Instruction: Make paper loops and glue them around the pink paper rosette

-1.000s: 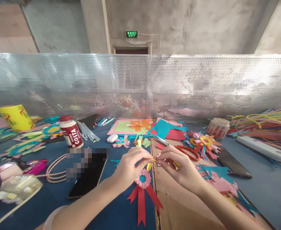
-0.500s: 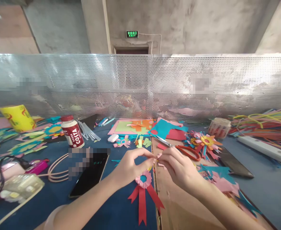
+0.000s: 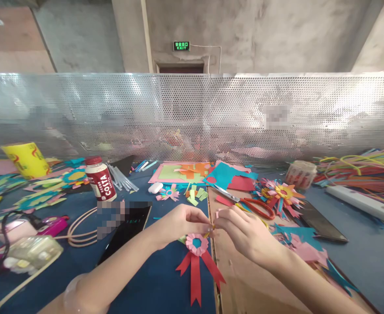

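My left hand (image 3: 175, 224) and my right hand (image 3: 241, 229) meet fingertip to fingertip above the seam between the blue table and the brown board. Both are closed in a pinch on a small yellow paper strip (image 3: 207, 234), mostly hidden by the fingers. Just below them lies a paper rosette (image 3: 197, 245) with a pleated pink ring, a blue centre and three red tails. Beyond my right hand, scissors (image 3: 257, 207) with orange-red handles rest with their blades pointing left. Small green paper pieces (image 3: 197, 195) lie past my left hand.
A Costa bottle (image 3: 101, 179) and a phone (image 3: 126, 233) stand and lie at left, near cables and a power strip (image 3: 31, 253). Coloured paper sheets (image 3: 229, 174), finished paper flowers (image 3: 282, 192), another phone (image 3: 321, 222) and a jar (image 3: 300, 174) are farther right. A perforated metal screen (image 3: 192, 117) closes the back.
My fingertips have come slightly lower and stay together. The left forearm has shifted a little down over the phone. The rosette stays on the table.
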`<state>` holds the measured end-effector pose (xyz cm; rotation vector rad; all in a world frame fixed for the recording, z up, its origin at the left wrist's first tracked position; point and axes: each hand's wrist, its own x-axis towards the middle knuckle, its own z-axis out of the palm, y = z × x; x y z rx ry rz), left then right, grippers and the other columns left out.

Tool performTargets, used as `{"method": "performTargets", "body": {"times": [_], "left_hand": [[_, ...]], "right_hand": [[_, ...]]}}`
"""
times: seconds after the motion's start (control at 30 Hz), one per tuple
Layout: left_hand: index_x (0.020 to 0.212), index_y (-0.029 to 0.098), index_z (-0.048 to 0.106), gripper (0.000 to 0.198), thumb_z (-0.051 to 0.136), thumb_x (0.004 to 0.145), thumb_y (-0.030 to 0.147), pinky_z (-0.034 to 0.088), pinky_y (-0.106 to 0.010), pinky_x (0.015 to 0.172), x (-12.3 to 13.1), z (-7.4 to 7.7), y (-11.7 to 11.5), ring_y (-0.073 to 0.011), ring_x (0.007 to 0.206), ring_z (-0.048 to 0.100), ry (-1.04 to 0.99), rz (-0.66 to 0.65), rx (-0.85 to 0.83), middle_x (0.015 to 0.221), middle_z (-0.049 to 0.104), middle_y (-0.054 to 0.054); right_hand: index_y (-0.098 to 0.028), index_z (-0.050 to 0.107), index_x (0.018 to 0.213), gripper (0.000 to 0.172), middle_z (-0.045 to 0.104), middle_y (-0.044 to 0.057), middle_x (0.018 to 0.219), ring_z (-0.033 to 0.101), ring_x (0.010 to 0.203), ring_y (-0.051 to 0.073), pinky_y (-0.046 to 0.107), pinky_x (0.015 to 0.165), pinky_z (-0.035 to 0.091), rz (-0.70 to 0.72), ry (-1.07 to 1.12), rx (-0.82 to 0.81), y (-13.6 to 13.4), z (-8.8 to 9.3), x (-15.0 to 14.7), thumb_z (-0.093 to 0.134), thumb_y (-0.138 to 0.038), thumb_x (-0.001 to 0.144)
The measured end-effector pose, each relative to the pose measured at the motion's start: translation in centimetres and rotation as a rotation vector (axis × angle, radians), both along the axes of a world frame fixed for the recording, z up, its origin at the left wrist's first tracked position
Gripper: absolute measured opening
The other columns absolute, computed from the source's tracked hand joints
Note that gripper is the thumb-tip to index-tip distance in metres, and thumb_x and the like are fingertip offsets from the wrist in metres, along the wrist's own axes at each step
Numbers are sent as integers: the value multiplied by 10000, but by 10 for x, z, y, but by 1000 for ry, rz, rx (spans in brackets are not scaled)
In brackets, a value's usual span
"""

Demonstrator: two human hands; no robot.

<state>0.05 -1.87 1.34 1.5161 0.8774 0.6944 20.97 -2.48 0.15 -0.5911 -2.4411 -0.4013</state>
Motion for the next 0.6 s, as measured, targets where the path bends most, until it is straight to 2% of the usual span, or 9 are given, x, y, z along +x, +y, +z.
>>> {"method": "performTargets", "body": {"times": [0.1,0.2,0.27,0.33,0.43,0.6], "left_hand": [[799,156,667,169,698,697,286,452,-255,697,-1,0,2,-137,739,626,-3,90,49,780,696,-26],[819,150,657,225,710,680,319,455,-270,707,-2,0,4,-160,785,627,5,177,92,813,689,-45],[830,149,652,242,701,687,338,457,-281,713,-1,0,4,-174,810,627,15,203,128,838,688,-57],[826,148,651,234,697,691,334,456,-276,702,1,0,3,-170,799,623,31,212,164,828,685,-53],[808,148,653,207,698,691,313,450,-256,675,4,0,1,-149,752,612,50,220,197,781,674,-31],[809,144,658,182,686,701,288,452,-250,676,5,0,0,-143,746,610,57,221,191,775,674,-28]], "right_hand": [[-160,526,1076,225,577,111,1008,535,896,199,308,681,482,-38,153,-149,1,4,1,399,-235,905],[-184,547,897,179,567,58,842,533,738,151,267,604,452,-92,359,-452,0,7,-4,409,-300,902],[-190,530,789,233,524,12,709,480,603,116,233,523,405,-129,470,-683,-2,8,-10,397,-345,902],[-189,524,752,265,499,-12,652,459,577,107,220,512,383,-152,542,-850,-5,8,-16,430,-400,881],[-183,528,732,258,494,-26,640,464,606,104,213,549,376,-170,603,-940,-6,7,-23,493,-413,843],[-183,537,752,239,483,-39,628,432,587,96,216,558,350,-162,608,-959,-4,3,-24,492,-398,846]]}}
